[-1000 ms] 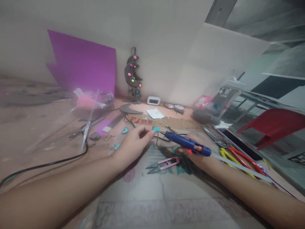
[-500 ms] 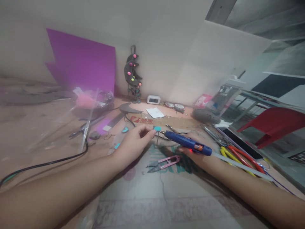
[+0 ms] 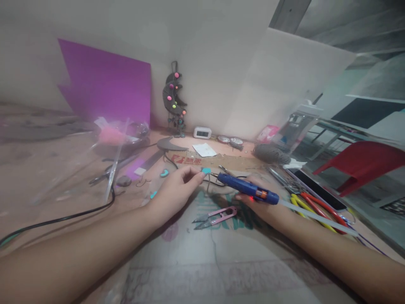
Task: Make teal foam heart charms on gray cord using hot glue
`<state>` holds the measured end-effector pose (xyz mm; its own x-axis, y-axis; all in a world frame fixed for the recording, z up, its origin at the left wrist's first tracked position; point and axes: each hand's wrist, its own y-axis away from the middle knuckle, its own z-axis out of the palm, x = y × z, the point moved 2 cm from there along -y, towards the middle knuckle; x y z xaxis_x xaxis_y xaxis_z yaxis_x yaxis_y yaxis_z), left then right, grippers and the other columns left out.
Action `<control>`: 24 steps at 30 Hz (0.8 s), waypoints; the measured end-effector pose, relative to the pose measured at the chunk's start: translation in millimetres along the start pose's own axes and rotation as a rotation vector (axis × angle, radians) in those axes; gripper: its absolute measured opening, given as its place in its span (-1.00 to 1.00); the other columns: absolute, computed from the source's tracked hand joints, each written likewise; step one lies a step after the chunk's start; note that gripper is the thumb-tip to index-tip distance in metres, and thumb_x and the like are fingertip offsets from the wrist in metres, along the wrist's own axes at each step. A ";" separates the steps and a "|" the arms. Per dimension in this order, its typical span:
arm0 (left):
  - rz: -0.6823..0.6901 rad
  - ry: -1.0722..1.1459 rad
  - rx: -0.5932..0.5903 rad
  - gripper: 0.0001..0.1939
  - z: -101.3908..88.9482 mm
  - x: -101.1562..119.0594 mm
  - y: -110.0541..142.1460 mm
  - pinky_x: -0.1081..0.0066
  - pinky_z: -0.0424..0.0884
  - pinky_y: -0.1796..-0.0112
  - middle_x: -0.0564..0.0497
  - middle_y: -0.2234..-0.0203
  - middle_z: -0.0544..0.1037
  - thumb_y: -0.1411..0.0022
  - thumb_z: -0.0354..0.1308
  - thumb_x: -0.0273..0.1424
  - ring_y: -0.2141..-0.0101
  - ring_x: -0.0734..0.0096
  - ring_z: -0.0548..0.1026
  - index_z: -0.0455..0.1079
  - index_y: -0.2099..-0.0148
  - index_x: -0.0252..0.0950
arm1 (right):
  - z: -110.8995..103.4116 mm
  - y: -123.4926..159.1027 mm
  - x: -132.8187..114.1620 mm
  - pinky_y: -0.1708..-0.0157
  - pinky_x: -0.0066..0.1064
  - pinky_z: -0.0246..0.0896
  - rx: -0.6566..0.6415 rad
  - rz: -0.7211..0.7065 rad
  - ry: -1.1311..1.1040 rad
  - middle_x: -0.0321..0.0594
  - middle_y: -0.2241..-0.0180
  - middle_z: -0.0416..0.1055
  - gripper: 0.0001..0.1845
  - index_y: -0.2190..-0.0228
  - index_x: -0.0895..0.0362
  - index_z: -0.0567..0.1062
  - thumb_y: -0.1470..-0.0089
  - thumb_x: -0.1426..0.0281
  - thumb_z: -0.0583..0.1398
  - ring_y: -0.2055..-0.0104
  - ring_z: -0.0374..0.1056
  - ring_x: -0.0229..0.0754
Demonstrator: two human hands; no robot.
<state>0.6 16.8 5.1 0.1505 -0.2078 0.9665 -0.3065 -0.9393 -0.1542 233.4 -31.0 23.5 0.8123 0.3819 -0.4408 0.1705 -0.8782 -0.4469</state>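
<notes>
Between thumb and forefinger, my left hand (image 3: 181, 185) pinches a small turquoise piece (image 3: 206, 170); a thin grey cord hangs just below it. My right hand (image 3: 257, 196) is wrapped round a blue hot glue gun (image 3: 247, 188), its lit red light showing and a long glue stick (image 3: 316, 217) sticking out of the back. The gun's nozzle points left, at or very close to the turquoise piece; whether they touch I cannot tell. Below the hands lie pink thread snips (image 3: 217, 218). A turquoise crescent (image 3: 164, 173) rests left of my left hand.
Red-handled pliers (image 3: 322, 207), yellow-handled pliers (image 3: 299, 204) and a phone (image 3: 316, 188) lie at the right. Behind are a grey felt crescent (image 3: 171, 145), a white clock (image 3: 202, 132), grey yarn (image 3: 271, 154) and a hanging moon ornament (image 3: 173, 99). A black cable (image 3: 63, 217) crosses the left.
The whole view has shifted slightly, so things sit a little further left. Both hands keep their holds, the glue gun's nozzle still at the turquoise piece.
</notes>
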 end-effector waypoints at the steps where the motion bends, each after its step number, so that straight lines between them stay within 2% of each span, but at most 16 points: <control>1: -0.007 0.001 0.003 -0.77 -0.2 0.8 0.4 0.44 0.15 0.40 0.10 0.44 0.45 -0.27 0.11 -0.21 0.43 0.44 0.33 0.36 0.33 -0.28 | -0.1 -0.1 0.6 0.48 -0.33 0.21 0.008 -0.002 -0.002 -0.22 0.53 0.41 -0.71 0.51 0.09 0.44 0.00 0.13 0.25 0.46 0.35 -0.12; 15: -0.007 0.027 -0.007 -0.74 1.1 0.0 -0.8 0.43 0.15 0.37 0.13 0.50 0.37 -0.26 0.12 -0.20 0.44 0.46 0.28 0.33 0.36 -0.28 | -3.9 -1.6 -5.2 0.45 -0.35 0.20 -0.007 -0.001 0.077 -0.22 0.52 0.44 -0.77 0.51 0.08 0.44 -0.02 0.19 0.23 0.45 0.35 -0.13; 21: -0.010 0.041 -0.013 -0.75 0.6 -1.4 -1.0 0.44 0.15 0.38 0.14 0.51 0.35 -0.27 0.12 -0.20 0.47 0.47 0.27 0.33 0.35 -0.27 | -2.2 -1.9 -4.1 0.43 -0.30 0.25 -0.001 0.043 0.036 -0.19 0.49 0.45 -0.72 0.49 0.08 0.43 -0.02 0.13 0.20 0.43 0.36 -0.09; 24: -0.003 0.038 -0.020 -0.76 0.8 -1.0 -0.6 0.44 0.14 0.40 0.13 0.51 0.36 -0.27 0.11 -0.21 0.47 0.47 0.27 0.33 0.36 -0.27 | -2.5 -1.5 -5.3 0.46 -0.32 0.22 0.014 0.040 0.036 -0.22 0.54 0.40 -0.72 0.53 0.07 0.40 -0.02 0.13 0.20 0.46 0.34 -0.11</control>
<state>1.4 17.3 4.1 0.1156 -0.1939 0.9742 -0.3244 -0.9343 -0.1475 230.2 -32.4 28.4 0.8378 0.3357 -0.4306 0.1298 -0.8885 -0.4402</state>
